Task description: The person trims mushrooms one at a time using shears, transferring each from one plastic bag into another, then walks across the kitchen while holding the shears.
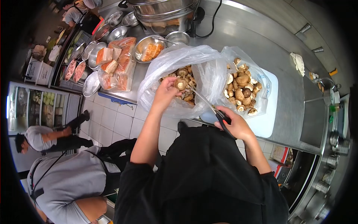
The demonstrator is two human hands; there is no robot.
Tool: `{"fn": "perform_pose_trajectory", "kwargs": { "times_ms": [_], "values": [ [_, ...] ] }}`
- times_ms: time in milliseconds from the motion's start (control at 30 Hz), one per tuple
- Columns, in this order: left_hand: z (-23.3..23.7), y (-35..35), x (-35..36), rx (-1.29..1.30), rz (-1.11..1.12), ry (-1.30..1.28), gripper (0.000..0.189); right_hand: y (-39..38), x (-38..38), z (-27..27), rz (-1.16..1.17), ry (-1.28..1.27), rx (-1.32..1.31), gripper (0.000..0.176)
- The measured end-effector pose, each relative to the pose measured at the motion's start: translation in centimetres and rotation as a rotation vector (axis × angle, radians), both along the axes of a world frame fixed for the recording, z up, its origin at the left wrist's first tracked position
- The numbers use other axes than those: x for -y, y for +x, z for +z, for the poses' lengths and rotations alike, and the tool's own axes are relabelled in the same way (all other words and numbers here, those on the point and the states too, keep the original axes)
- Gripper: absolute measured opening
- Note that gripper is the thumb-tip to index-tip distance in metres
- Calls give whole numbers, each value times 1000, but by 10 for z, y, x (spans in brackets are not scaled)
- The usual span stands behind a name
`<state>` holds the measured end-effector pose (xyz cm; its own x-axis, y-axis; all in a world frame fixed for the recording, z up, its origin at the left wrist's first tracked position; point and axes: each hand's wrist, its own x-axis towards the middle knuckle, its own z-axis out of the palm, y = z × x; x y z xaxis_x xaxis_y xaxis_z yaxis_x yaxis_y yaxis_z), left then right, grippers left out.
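Observation:
Between the fingers of my left hand [166, 92] is a brown mushroom [181, 84], its pale underside and stem turned up. It hangs over an open clear plastic bag [153, 80] with many mushrooms inside. My right hand [234, 125] grips black-handled scissors [207, 102], whose metal blades reach left to the held mushroom's edge. To the right, a second open plastic bag [264, 84] holds a heap of mushrooms [242, 89], some showing white undersides. That bag lies on a white cutting board [271, 112].
Bagged pork slabs [125, 67] and several metal bowls [143, 46] crowd the counter's left side, below a large steamer [164, 16]. A white cloth [298, 63] lies at the right. A person in grey [74, 183] stands close on my left; another person [50, 138] is beyond.

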<state>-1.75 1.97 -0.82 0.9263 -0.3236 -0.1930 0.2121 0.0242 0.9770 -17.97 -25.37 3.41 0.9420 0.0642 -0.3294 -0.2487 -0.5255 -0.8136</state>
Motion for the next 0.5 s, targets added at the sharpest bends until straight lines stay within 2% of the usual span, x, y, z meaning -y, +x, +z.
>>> {"fn": "perform_pose_trajectory", "kwargs": {
  "times_ms": [100,233,500],
  "values": [
    [4,0,-2,-2,-98,-31,47,-4,12,-5,40,109,-29,67],
    [13,-7,10,-4,-236,-78,46,-3,17,-1,61,154,-72,68],
    [25,-10,20,51,-311,-67,45,0,15,2,59,137,-72,65]
  ]
}}
